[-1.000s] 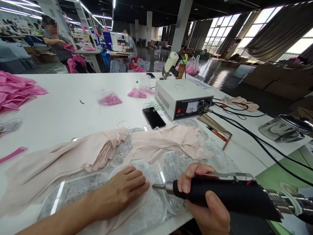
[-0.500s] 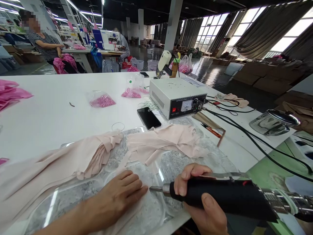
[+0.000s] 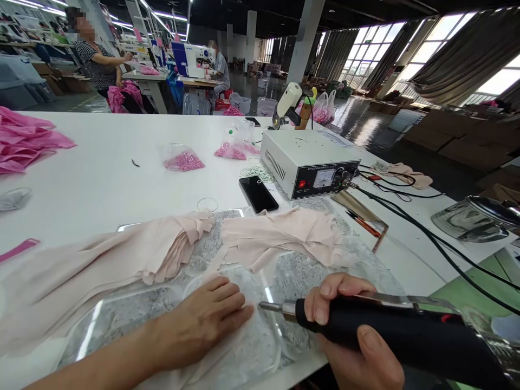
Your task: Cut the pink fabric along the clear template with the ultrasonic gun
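My left hand (image 3: 203, 322) rests on the clear-topped grey board (image 3: 162, 303), fingers bent and pressed together on a thin, pale pink strip of fabric (image 3: 215, 360). Most of that strip is hidden under the palm. In my right hand (image 3: 349, 325) is a thick black tool with a metal tip (image 3: 390, 330), its fingers wrapped round the handle. The tip points left, just short of my left fingertips. Beyond the hands lie a spread pile of pale pink fabric pieces (image 3: 280, 233) and, to the left, a longer layered stack (image 3: 122, 254).
A phone (image 3: 259, 194) lies before a white control box (image 3: 309, 157) with black cables (image 3: 418, 222) running right. Bags of pink bits (image 3: 183, 160), pink cloth (image 3: 28, 141) and a lidded clear jar (image 3: 467, 219) stand around. Two people work at machines behind.
The view has swung left, so things sit farther right. The tool tip has drawn slightly away from my left fingertips. A person at back left now reaches an arm toward a machine.
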Motion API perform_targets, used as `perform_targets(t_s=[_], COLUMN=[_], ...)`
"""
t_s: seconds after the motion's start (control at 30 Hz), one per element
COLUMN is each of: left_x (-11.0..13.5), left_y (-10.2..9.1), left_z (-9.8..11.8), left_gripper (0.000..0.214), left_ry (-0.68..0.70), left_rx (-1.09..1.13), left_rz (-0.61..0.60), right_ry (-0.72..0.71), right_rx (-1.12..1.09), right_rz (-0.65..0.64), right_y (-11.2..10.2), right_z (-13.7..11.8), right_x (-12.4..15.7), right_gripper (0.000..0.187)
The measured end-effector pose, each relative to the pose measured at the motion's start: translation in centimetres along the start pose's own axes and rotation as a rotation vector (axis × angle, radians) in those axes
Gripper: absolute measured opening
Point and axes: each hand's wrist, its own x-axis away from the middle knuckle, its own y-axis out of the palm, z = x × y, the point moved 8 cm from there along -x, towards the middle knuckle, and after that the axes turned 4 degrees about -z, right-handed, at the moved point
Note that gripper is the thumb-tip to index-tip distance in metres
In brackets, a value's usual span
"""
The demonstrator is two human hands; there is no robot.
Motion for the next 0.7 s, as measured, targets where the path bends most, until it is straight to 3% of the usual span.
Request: perform_targets(t_s=[0.4,0.7], left_x=[0.1,0.0], left_y=[0.2,-0.1], left_z=[0.1,0.1], left_gripper=[0.029,0.031], left_ry=[0.002,0.023], left_rx=[-0.047,-0.056], left_rz=[-0.004,0.028], right_ry=[0.012,0.015], right_rx=[0.032,0.096], right_rz=[-0.040,-0.141], right_y=[0.5,1.1], right_z=[0.5,0.3], right_x=[0.0,-0.3], right_gripper=[0.017,0.012])
